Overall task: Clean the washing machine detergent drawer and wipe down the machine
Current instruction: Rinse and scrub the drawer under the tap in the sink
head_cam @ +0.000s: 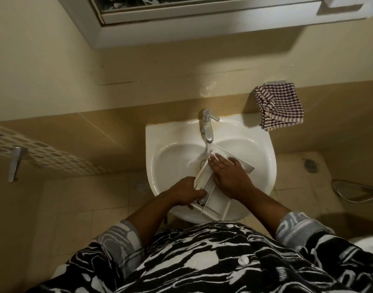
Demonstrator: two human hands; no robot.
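Beyond the patterned shirt point(202, 256), the left hand point(185, 191) grips the near end of the white compartmented detergent drawer point(215, 205), slanted across the sink point(266, 149) under the running tap point(207, 127); the right hand point(230, 176) presses flat inside

Dim, warm, yellowish lighting from above. Hard shadows are cast on the wall beneath the mirror cabinet point(181, 32) and left of the checked cloth point(280, 106). Glare is seen on the faucet point(207, 123) and the white sink point(175, 153). Straight lines are bowed toward the edges, and fine detail is softened.
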